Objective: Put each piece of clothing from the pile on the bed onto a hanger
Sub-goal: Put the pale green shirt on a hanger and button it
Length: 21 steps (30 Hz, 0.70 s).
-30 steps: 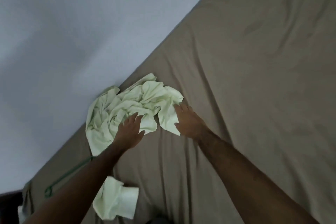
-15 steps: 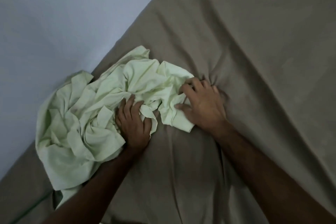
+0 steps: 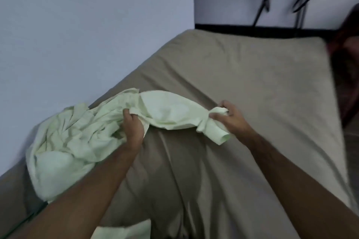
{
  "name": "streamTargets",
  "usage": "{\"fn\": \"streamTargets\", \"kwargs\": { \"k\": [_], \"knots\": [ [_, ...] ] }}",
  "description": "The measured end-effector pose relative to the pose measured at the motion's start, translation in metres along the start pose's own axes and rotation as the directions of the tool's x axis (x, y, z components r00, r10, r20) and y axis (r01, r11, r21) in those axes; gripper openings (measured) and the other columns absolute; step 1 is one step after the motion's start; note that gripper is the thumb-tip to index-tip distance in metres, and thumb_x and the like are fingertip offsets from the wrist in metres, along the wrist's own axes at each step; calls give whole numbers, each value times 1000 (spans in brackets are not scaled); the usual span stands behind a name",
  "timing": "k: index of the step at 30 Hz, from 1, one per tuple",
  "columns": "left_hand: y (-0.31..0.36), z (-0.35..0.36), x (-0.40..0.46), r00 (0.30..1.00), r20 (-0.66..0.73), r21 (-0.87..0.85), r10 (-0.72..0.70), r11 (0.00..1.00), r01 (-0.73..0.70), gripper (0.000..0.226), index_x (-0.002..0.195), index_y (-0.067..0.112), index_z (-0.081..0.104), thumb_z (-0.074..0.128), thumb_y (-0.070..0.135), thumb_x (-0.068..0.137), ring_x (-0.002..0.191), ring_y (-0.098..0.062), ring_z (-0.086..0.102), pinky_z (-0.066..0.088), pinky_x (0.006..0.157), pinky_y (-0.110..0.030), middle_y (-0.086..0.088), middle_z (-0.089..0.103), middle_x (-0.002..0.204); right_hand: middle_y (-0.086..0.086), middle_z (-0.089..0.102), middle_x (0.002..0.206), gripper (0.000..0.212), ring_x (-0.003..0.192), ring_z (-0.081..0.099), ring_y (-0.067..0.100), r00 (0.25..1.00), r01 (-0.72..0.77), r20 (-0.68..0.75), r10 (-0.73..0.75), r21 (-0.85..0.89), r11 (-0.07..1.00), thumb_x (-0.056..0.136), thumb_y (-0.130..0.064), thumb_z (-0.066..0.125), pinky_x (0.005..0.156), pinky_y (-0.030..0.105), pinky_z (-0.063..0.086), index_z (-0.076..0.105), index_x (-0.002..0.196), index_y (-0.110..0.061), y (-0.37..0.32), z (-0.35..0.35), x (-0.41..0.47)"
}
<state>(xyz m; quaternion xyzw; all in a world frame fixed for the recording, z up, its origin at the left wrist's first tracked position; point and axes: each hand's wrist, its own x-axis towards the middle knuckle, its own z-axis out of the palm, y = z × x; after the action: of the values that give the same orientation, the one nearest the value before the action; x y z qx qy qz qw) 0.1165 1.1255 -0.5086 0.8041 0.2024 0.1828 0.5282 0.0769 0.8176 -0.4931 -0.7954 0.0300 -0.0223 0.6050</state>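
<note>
**Two hands draw one pale garment out of the heap**

Two forearms reach in from the near edge. Nearest, a scrap of pale green cloth (image 3: 124, 231) lies on the bed (image 3: 252, 87) by the bottom edge. The left hand (image 3: 134, 128) has its fingers curled round a bunched fold of the pale green garment (image 3: 171, 112), and the right hand (image 3: 232, 120) pinches a gathered end, likely a sleeve, its cuff hanging loose below. Held apart, they stretch the cloth taut, probably to find its shape before hanging. Beyond, the rest of the pile (image 3: 64, 141) slumps against the wall (image 3: 87, 25). Any hanger is too unclear to name.
</note>
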Motion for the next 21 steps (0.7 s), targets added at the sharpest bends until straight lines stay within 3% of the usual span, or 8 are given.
{"fn": "streamTargets", "kwargs": {
  "k": [2,5,8,11,13,14,18,21],
  "knots": [
    [46,3,-30,980,148,-462,-132,867,187,37,132,10,56,44,27,101,115,-22,56,43,106,-36,-2,60,126,6,59,75,30,56,54,7,985,-15,-170,21,36,999,81,-15,82,52,22,46,56,91,-4,-17,-36,-54],
    [112,9,-104,866,491,-582,-96,704,408,26,92,10,66,48,29,96,80,-27,62,55,67,-30,-9,66,84,2,60,68,30,50,53,0,946,-60,-321,53,-13,998,81,-27,82,51,21,45,57,84,-11,-50,-82,-134],
    [179,10,-191,482,858,-439,179,741,507,27,83,13,64,56,38,88,72,-20,56,50,61,-27,-5,62,76,1,65,68,58,62,60,13,940,-197,-315,129,-194,961,80,-64,67,64,30,48,68,76,-6,-77,-127,-189],
    [200,10,-244,74,903,-424,423,906,-3,26,121,11,60,53,17,96,102,-20,66,53,91,-32,-2,68,113,0,69,90,31,93,65,23,961,-272,-201,188,-582,767,97,-39,62,76,29,45,75,95,-11,-89,-160,-215],
    [184,9,-251,-113,917,-395,383,824,-407,42,136,22,53,51,8,96,120,-13,58,46,103,-27,2,56,139,2,68,102,13,104,64,25,969,-245,-175,173,-625,741,93,-18,66,81,27,43,71,105,-15,-81,-161,-221],
    [171,6,-248,-123,914,-389,388,745,-541,47,138,22,51,48,8,93,125,-11,54,42,106,-24,2,51,144,5,68,105,17,106,64,27,969,-244,-180,170,-575,781,91,-12,65,86,30,45,68,106,-19,-73,-156,-223],
    [104,-22,-197,85,917,-161,389,558,-814,50,133,20,57,48,5,86,126,-16,51,40,106,-32,1,56,134,5,67,109,15,104,65,28,985,-171,-80,151,-416,893,96,-24,64,90,39,50,63,111,-25,-35,-108,-229],
    [63,-47,-162,108,981,18,160,481,-877,50,141,29,48,62,29,93,123,-11,54,45,100,-35,8,54,136,2,56,131,66,114,56,19,952,-99,185,243,-565,819,89,-51,69,98,32,44,46,144,-24,-6,-61,-230]
  ]
}}
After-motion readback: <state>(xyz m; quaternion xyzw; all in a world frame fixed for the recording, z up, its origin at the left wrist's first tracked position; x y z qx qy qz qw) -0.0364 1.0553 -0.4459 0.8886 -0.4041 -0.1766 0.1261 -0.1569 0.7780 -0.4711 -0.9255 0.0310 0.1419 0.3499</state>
